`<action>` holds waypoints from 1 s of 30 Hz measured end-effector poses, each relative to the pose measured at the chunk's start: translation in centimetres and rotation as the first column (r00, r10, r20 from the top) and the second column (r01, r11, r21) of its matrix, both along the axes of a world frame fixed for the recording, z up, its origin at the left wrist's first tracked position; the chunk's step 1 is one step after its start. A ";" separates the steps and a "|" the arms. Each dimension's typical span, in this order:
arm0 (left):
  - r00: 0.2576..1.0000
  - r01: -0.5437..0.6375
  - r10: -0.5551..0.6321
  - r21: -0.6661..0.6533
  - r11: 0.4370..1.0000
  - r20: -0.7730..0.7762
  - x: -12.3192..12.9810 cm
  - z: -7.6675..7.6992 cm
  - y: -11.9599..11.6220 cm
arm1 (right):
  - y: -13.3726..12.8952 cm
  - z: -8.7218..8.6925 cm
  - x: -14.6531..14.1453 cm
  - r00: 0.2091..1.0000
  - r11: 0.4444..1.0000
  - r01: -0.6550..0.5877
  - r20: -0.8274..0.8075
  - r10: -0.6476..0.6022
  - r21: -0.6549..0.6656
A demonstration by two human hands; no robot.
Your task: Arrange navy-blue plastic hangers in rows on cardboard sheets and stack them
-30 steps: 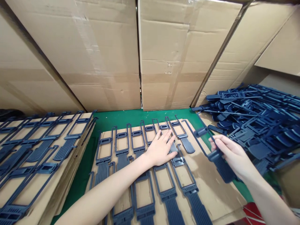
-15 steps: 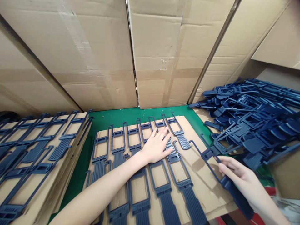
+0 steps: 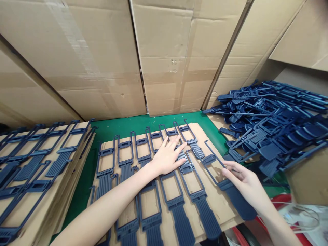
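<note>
Tall cardboard panels, tan, creased, upright beyond the grip; dark gaps between them. Glossy tape strip, on a panel, beyond and left of the grip. Green surface, at the panels' foot. Cardboard flap, beyond and right of the grip. Red item, partly hidden, nearer the wearer than the grip. Pale thin cord, looped, right of the grip.

left: sheet stack | middle: board – parts on it | right: heap | behind: boxes
</note>
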State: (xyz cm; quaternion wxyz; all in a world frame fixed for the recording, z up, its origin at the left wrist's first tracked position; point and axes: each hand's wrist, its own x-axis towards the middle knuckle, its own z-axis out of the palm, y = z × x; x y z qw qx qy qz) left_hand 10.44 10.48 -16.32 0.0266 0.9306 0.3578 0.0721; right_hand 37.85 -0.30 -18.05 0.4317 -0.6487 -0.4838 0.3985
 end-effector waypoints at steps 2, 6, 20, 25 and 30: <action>1.000 0.000 0.000 -0.001 1.000 0.003 0.0 0.0 0.0 | 0.3 -0.2 -0.4 0.999 1.000 -0.019 0.027 0.018 0.022; 1.000 0.007 -0.007 -0.002 1.000 0.014 -0.1 0.0 0.0 | 0.6 -0.6 -0.9 0.988 0.996 -0.068 0.142 0.059 0.060; 0.998 0.032 -0.032 0.004 0.999 0.049 -0.1 0.0 0.0 | -0.3 0.0 -1.2 0.868 0.972 -0.116 0.497 0.000 0.203; 0.998 0.033 -0.032 -0.005 0.999 0.044 0.0 0.1 0.0 | -0.5 -0.2 -1.2 0.876 0.976 -0.124 0.482 0.022 0.180; 0.998 0.036 -0.036 0.000 0.999 0.055 0.0 0.0 0.1 | -0.4 0.2 -1.7 0.853 0.974 -0.160 0.518 0.056 0.158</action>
